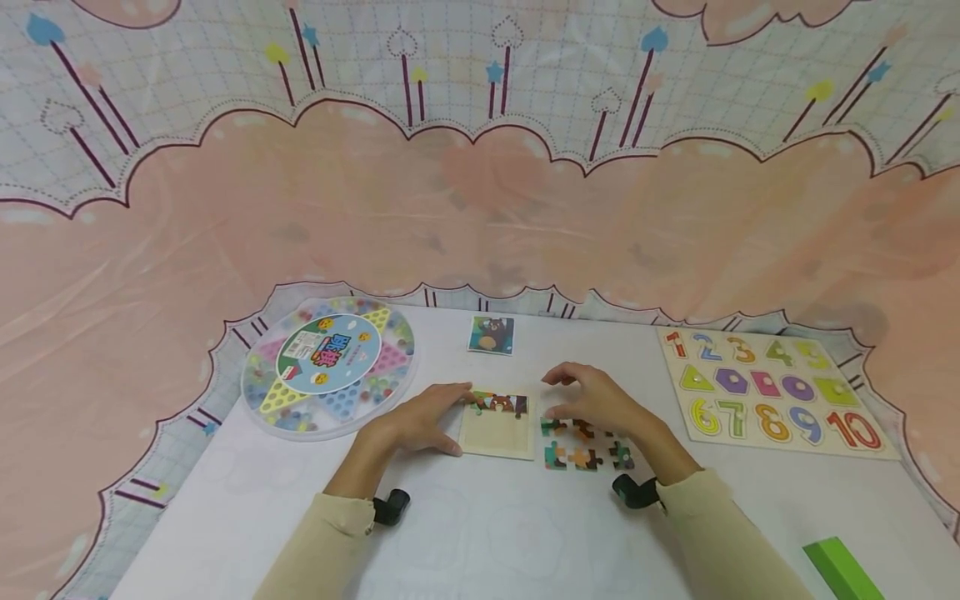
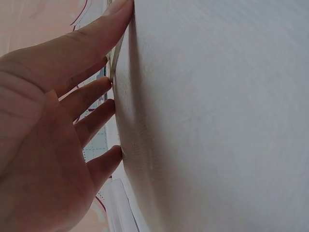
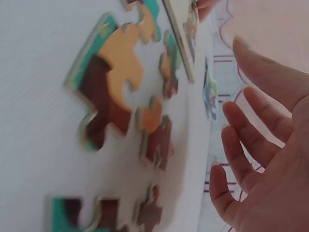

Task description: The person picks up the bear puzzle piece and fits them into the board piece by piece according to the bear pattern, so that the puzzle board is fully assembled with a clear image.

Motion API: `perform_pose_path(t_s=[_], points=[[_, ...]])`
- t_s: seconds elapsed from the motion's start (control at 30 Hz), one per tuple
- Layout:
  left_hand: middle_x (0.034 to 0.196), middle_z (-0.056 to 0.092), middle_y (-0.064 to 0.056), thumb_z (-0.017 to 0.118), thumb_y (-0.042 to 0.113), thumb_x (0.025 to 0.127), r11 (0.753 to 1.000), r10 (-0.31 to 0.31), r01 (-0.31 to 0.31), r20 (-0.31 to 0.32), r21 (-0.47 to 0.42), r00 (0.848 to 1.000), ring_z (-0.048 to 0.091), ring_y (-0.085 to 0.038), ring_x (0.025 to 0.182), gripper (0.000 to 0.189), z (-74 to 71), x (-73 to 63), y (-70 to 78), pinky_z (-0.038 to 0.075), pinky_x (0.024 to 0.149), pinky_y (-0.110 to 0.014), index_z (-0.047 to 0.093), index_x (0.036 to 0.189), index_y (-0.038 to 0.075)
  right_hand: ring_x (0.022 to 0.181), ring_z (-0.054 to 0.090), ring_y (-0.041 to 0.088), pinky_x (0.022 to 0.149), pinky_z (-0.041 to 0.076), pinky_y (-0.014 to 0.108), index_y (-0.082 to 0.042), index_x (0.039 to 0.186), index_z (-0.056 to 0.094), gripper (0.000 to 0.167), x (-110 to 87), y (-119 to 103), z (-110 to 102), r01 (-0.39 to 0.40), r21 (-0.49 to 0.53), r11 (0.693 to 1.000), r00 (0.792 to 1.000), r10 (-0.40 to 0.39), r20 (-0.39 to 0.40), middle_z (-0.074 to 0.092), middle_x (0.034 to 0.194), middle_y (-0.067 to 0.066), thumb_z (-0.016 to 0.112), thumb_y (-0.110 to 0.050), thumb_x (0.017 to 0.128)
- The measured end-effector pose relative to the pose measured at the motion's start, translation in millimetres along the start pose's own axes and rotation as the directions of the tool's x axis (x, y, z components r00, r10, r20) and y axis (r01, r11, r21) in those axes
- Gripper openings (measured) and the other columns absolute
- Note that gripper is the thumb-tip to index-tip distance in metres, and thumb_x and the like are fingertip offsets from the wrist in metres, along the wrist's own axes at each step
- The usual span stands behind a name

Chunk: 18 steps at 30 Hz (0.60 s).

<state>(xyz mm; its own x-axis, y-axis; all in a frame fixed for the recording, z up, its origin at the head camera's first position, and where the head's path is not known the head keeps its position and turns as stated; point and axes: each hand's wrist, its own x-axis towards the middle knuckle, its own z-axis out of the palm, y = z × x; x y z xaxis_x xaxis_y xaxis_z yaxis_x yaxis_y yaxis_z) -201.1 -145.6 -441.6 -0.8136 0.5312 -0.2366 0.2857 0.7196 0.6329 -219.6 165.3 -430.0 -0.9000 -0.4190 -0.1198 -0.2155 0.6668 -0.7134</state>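
A shallow wooden puzzle board lies on the table, its top strip filled with bear-picture pieces. My left hand rests at its left side, fingers nearly straight, index fingertip at the upper left corner and thumb by the lower left. In the left wrist view the thumb reaches the board's edge and the other fingertips meet the tabletop. To the right of the board lie several loose jigsaw pieces. Above them hovers my right hand, fingers loosely bent and apart, holding nothing.
Behind the board lies a small bear picture card. A round Chinese checkers set sits at the left. On the right are a wooden number-and-shape board and, nearer, a green block. A patterned cloth hangs behind the table.
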Motion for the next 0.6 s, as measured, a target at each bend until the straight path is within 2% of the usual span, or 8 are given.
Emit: perform_pose_path(t_s=[0.23,0.6], points=[[0.168,0.033,-0.01,0.086,0.015,0.079,1.0,-0.008,0.008,-0.002,0.007,1.0,0.026,-0.036,0.157,0.075,0.5,0.0,2.0,0.024,0.128,-0.056,0.052,0.146,0.011,0.117,0.056,0.026,0.108,0.048,0.05,-0.011,0.12,0.066,0.044,-7.7,15,1,0.015,-0.063,0.998,1.0,-0.014,0.02,0.069,0.12,0.005,0.085,-0.025,0.083],[0.168,0.032,-0.009,0.086,0.012,0.078,1.0,-0.022,0.022,-0.005,0.001,1.0,0.025,-0.034,0.157,0.075,2.2,0.7,1.0,0.024,0.129,-0.056,0.052,0.146,0.011,0.108,0.054,0.02,0.098,0.047,0.039,-0.014,0.111,0.069,0.032,-9.1,23,9,0.056,-0.054,0.997,0.996,-0.052,0.065,0.07,0.113,0.002,0.084,-0.023,0.084]])
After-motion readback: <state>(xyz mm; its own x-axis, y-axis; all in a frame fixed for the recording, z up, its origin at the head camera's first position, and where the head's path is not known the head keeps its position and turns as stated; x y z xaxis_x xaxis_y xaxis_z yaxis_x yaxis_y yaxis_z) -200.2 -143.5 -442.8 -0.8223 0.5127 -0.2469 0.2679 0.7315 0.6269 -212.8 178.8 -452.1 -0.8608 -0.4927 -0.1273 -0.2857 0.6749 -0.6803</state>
